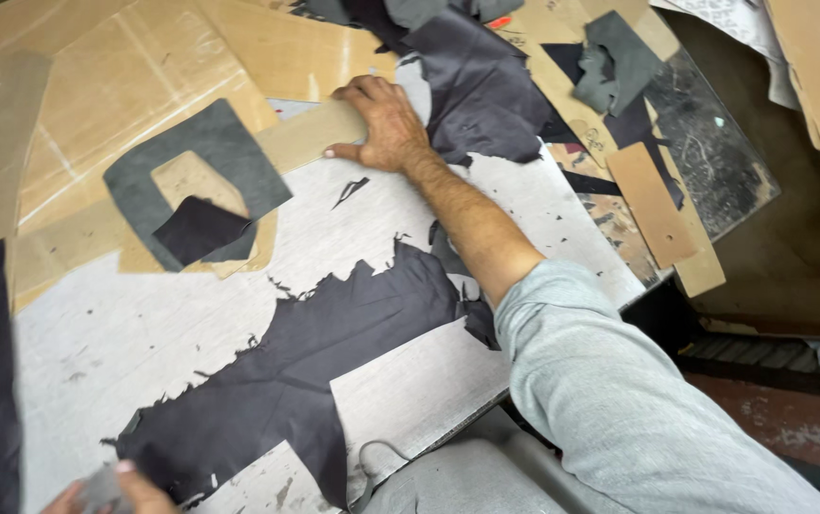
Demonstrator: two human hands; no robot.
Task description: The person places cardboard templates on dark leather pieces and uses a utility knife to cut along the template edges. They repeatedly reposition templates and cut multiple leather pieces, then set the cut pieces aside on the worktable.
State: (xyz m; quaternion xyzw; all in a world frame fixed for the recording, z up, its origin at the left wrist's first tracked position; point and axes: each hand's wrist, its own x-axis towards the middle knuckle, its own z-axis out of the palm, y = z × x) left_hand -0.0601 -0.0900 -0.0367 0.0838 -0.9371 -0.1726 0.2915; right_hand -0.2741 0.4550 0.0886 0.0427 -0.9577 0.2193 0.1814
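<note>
My right hand (383, 122) reaches far across the table and grips the end of a long tan cardboard strip (307, 136), fingers over its far edge and thumb at the near edge. Only part of my left hand (115, 488) shows at the bottom edge, pinching a small grey piece (98, 485) beside a large ragged dark fabric piece (277, 381). Left of the strip lies a grey fabric frame (239, 162) with a cut-out middle, and a small dark patch (199, 228) rests on it.
The pale scratched table top (124, 328) carries tan cardboard sheets (134, 67) at the far left. More dark cloth (477, 90) is bunched past my right hand. A grey scrap (615, 62) and a cardboard strip (653, 205) lie at the right edge.
</note>
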